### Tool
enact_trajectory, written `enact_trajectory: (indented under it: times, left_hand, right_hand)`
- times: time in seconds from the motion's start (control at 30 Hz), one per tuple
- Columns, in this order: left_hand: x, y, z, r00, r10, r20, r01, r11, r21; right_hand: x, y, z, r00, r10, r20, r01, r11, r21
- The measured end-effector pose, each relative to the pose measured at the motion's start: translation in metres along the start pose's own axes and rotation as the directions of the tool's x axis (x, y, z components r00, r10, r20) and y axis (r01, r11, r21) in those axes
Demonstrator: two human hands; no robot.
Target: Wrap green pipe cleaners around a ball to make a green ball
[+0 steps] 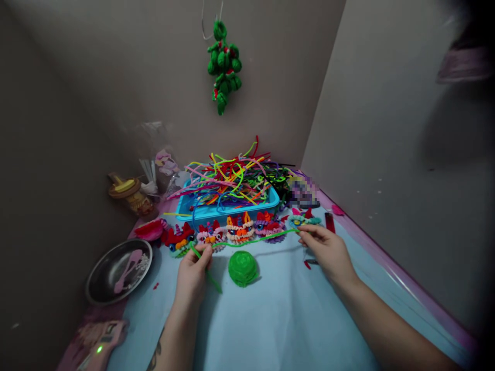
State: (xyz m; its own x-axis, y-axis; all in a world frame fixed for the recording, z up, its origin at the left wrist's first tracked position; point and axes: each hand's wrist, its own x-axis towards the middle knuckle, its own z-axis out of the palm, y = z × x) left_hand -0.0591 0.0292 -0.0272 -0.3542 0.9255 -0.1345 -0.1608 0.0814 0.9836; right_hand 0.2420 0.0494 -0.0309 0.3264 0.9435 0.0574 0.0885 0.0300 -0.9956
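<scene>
A green pipe cleaner stretches between my two hands above the table. My left hand pinches it between thumb and fingers, and a loose green end hangs below. On the other side my right hand grips the opposite end with its fingertips. Between and below the hands, a round green coiled piece lies on the light blue cover. Just behind the strand stands a row of several colourful pipe-cleaner animal heads.
A blue tray heaped with pipe cleaners stands at the back. To the left are a metal bowl with a pink tool, a cup and a pink device. Scissors lie beside my right hand. Green ornaments hang above.
</scene>
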Motion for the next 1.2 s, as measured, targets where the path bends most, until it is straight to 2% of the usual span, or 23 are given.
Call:
enact_trajectory:
  times: [0.13,0.27,0.4,0.6,0.77,0.97,1.1,1.2]
  left_hand:
    - [0.001,0.001,-0.003,1.0,0.022,-0.019,-0.022,1.0,0.015]
    - [-0.001,0.003,-0.002,0.999,0.048,-0.007,-0.048,0.998,0.039]
    - [-0.005,0.007,0.003,0.999,0.029,0.034,-0.028,0.999,-0.04]
    - [-0.006,0.017,0.004,0.996,-0.078,0.05,0.086,0.979,-0.184]
    - [-0.005,0.02,0.001,0.991,-0.107,0.082,0.119,0.978,-0.172]
    - [-0.014,0.03,0.003,0.983,-0.13,0.133,0.148,0.979,-0.141]
    - [-0.027,0.043,0.011,0.959,-0.143,0.244,0.168,0.982,-0.085]
    - [-0.037,0.05,0.014,0.94,-0.163,0.298,0.181,0.983,-0.034]
  right_hand:
    - [0.003,-0.001,0.001,0.999,0.041,-0.022,-0.036,0.981,0.193]
    - [0.008,0.001,0.001,0.994,0.094,-0.057,-0.06,0.896,0.439]
    - [0.014,0.004,-0.004,0.987,0.158,0.031,-0.144,0.779,0.611]
    - [0.016,-0.006,-0.011,0.949,0.249,0.193,-0.311,0.647,0.696]
    - [0.016,-0.012,-0.014,0.927,0.281,0.247,-0.372,0.617,0.693]
    - [0.019,-0.009,-0.015,0.955,0.218,0.203,-0.297,0.654,0.696]
    - [0.027,-0.015,-0.023,0.975,0.184,0.124,-0.208,0.562,0.801]
    - [0.031,-0.03,-0.038,0.989,0.147,-0.021,-0.063,0.546,0.835]
